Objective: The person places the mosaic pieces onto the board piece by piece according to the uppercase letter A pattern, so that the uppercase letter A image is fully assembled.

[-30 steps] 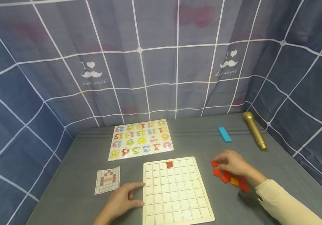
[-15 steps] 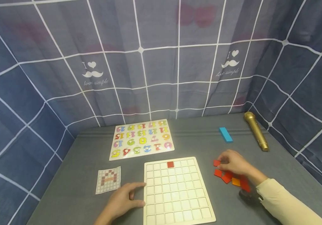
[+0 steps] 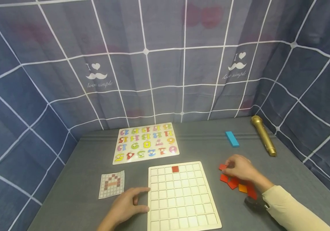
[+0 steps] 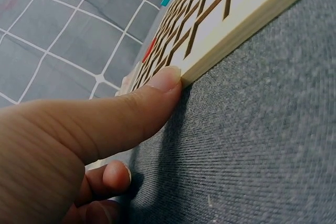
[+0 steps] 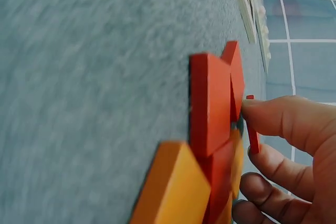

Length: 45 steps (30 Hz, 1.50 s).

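A cream wooden grid board (image 3: 180,195) lies in front of me, with one red square tile (image 3: 175,169) in its top row. Thumb and index finger of my left hand (image 3: 126,205) rest against the board's left edge, spread apart; in the left wrist view the thumb touches the board's rim (image 4: 247,32). To the right of the board, my right hand (image 3: 241,168) pinches a red square tile (image 5: 253,132) between thumb and index finger. Several loose red tiles (image 3: 233,183) and an orange tile (image 3: 243,188) lie below that hand, partly hidden by it.
A small paper card (image 3: 111,184) with a colored grid pattern lies left of the board. Behind stands a number puzzle board (image 3: 146,143), lying flat. A blue block (image 3: 232,139) and a gold microphone (image 3: 264,136) lie at the back right. A checked curtain (image 3: 165,64) encloses the table.
The whole head view has shifted slightly. My left hand stays at the board's edge. The right hand's fingers remain at the uppermost red tile, with little other visible movement.
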### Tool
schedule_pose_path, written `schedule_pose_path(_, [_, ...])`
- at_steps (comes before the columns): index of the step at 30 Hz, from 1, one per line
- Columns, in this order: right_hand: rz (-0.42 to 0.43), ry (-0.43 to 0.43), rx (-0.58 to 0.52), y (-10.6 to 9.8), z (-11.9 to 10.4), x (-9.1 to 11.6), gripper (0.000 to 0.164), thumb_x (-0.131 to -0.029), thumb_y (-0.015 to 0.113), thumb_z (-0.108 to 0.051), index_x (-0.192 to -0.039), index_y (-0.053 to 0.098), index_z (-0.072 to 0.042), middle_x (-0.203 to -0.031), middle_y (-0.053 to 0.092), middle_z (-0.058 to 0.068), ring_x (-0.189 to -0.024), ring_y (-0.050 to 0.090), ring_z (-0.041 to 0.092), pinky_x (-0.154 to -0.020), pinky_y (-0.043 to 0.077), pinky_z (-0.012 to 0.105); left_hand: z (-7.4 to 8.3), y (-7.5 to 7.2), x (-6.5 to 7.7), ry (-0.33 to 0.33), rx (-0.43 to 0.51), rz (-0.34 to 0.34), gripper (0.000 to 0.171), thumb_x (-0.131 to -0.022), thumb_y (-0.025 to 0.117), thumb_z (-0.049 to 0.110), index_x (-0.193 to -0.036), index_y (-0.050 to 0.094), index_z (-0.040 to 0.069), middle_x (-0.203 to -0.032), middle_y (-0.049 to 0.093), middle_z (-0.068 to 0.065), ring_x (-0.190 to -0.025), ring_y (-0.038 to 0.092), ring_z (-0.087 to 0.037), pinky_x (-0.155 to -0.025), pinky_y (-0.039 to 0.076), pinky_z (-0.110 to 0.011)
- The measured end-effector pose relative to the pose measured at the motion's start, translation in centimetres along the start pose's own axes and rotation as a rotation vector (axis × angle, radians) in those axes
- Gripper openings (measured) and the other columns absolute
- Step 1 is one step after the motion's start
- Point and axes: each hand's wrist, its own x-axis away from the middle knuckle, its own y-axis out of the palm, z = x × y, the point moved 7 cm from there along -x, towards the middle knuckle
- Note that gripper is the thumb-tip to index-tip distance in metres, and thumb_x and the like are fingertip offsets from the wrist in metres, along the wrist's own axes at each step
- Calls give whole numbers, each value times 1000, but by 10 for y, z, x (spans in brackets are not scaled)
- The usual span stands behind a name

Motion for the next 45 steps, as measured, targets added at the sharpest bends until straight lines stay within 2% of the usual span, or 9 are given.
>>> schedule_pose_path(5, [24,-23,-5,0,-11,-6,26,-72,82,-35,-82,68,-16,-82,65,-3,-74,55,11,-70,41,34,1,-1,2,6,9,10,61,-66,85,47,-122,67,33,-72,46,8,-60,37,0,-54,30,-22])
schedule_pose_path(11, [27,-75,10,3,-30,-15,25,-72,81,-37,-81,68,-18,-87,67,-2,-79,57,13,-74,43,37,0,-1,1,-2,1,7,61,-67,84,48,-123,67,31,-72,46,8,-60,37,0,-54,31,-21])
schedule_pose_path(18, [8,-146,2,14,-60,-21,26,-72,82,-40,-81,68,-19,-85,65,-5,-81,56,14,-78,42,43,0,-2,1,8,-6,16,60,-68,83,48,-123,67,30,-72,46,9,-61,37,0,-54,31,-21])
schedule_pose_path(21, [1,-194,-8,21,-77,-23,26,-71,81,-41,-80,67,-21,-82,62,-9,-79,53,9,-78,40,41,-1,-1,1,4,-8,10,61,-68,83,49,-124,67,30,-73,46,9,-61,37,0,-54,31,-21])
schedule_pose_path(28, [-69,-267,-62,39,-116,-26,22,-72,80,-40,-77,67,-23,-76,56,-12,-75,47,6,-77,34,34,-3,-1,-1,-5,0,2,61,-68,83,49,-124,67,31,-73,46,9,-60,38,-1,-54,31,-21])
schedule_pose_path(34, [-124,-310,-71,54,-142,-28,22,-69,79,-37,-81,67,-22,-83,59,-12,-83,49,8,-79,34,35,-2,-1,0,0,-4,7,61,-68,83,50,-123,67,33,-72,46,9,-60,37,0,-54,31,-21])
schedule_pose_path(39, [-133,-338,-96,63,-158,-32,21,-69,79,-33,-84,70,-21,-86,62,-12,-87,52,10,-81,36,36,0,-2,0,3,7,10,60,-67,84,48,-123,67,33,-72,45,8,-60,36,-1,-54,30,-22])
schedule_pose_path(45, [-162,-346,-100,77,-167,-35,21,-71,81,-32,-87,73,-20,-89,64,-11,-89,54,11,-83,40,38,0,0,0,1,11,10,61,-66,84,48,-123,67,34,-72,46,8,-60,37,-1,-54,30,-22])
